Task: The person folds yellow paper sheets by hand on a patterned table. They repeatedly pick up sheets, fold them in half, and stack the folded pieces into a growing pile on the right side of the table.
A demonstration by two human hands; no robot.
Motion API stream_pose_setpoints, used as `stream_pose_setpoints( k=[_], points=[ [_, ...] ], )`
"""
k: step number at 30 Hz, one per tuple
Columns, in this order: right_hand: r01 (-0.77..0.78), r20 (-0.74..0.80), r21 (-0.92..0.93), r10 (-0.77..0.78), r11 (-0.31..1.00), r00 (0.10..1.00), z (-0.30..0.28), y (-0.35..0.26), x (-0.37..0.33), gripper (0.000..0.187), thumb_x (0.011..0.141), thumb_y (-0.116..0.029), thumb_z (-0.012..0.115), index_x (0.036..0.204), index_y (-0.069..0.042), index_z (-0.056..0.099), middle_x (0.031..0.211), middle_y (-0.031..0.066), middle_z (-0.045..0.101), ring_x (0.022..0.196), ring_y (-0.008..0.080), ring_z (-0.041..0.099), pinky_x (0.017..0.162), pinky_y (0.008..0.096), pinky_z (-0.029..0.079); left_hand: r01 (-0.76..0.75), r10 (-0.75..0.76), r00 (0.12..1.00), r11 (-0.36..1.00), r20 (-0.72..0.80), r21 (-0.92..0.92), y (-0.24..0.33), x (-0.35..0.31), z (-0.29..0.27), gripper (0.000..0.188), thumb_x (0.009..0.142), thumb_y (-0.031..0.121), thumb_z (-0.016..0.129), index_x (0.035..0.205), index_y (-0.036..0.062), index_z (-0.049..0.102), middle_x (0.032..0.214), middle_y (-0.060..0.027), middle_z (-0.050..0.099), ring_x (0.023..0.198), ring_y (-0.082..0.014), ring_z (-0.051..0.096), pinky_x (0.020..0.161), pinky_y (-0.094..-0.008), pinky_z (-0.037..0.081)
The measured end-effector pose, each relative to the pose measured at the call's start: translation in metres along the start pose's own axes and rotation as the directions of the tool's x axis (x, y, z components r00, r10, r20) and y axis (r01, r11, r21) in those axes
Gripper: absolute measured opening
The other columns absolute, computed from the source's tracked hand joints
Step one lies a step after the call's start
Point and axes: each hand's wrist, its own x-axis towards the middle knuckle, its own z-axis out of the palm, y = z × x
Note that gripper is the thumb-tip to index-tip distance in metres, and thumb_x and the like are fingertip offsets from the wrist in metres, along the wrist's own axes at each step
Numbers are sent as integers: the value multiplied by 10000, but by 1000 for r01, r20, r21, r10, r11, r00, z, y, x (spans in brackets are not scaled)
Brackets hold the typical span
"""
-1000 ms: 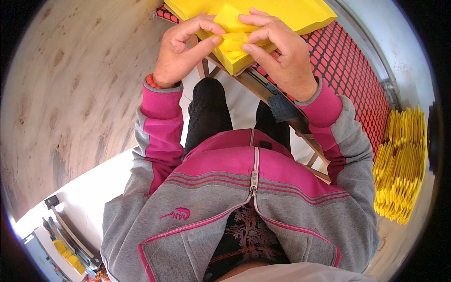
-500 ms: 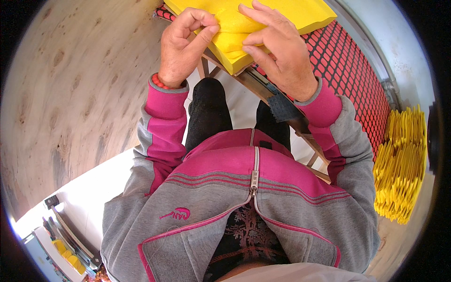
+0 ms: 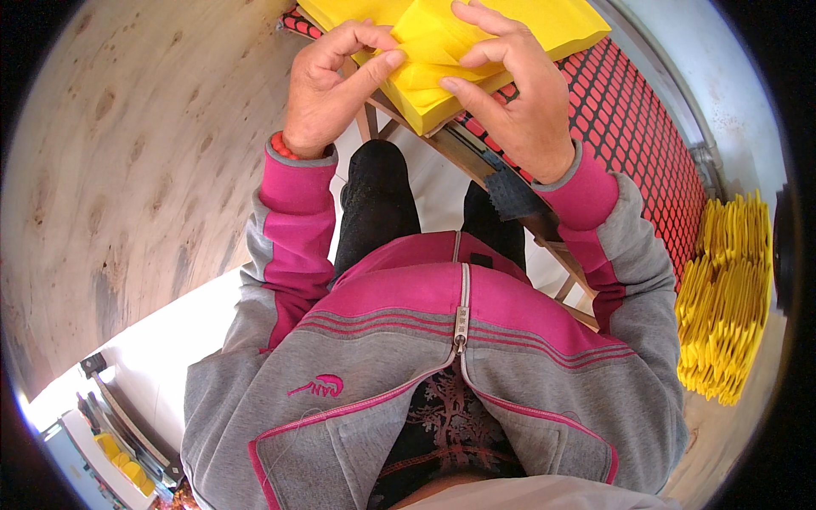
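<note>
A thick stack of yellow cloth sheets (image 3: 552,25) lies at the top of the view, and its near corner points toward me. One thin yellow cloth sheet (image 3: 429,42) on it is lifted and creased between my hands. My left hand (image 3: 336,85) pinches the left edge of this sheet between thumb and forefinger. On the other side, my right hand (image 3: 527,98) has its fingers spread, with thumb and forefinger apart beside the folds. Some fingertips overlap the yellow cloth, so their exact contact is hard to see.
Beneath the stack is a wooden-framed table (image 3: 446,144) covered by a red and black patterned mat (image 3: 633,127). A bundle of folded yellow pieces (image 3: 722,297) stands at the right by the wall. A wooden board surface (image 3: 144,170) fills the left.
The yellow sheet has risen and bunched up between my hands. My right hand's thumb and forefinger have spread and shifted slightly right. My left hand keeps its pinch in nearly the same place.
</note>
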Motion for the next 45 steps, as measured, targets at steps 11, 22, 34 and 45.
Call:
stream_pose_setpoints(
  k=[11,22,34,45],
  points=[
    [140,132,-94,-127,986,983,-5,-2,5,155,836,-102,765,942,-35,674,1333,248,633,1273,441,582,1084,492,442,-14,9,998,996,-59,-84,-8,-1,3,101,958,-8,678,1054,20,664,1022,-17,708,999,-90,646,909,-249,507],
    [26,80,37,-29,999,996,1,2,1,200,816,-68,794,947,-12,654,1265,259,671,1233,450,616,1056,462,484,-137,126,984,987,129,86,-1,2,-10,91,940,35,697,1028,23,714,1101,-55,733,1063,-162,655,1015,-330,477],
    [185,82,-113,-177,976,981,-2,0,3,196,814,-76,786,961,-39,662,1320,239,639,1261,435,584,1082,482,446,83,-105,987,981,-118,-177,-14,-5,2,140,962,-53,668,1072,21,624,1057,-13,674,1083,-106,622,968,-260,485],
    [-8,112,-7,9,1000,994,0,-1,-1,166,839,-81,770,918,-22,637,1271,257,668,1262,454,593,1056,460,477,-138,133,979,990,152,19,-1,1,-11,167,924,-34,620,1040,24,725,1139,-94,722,1079,-183,646,970,-303,482]
  ],
)
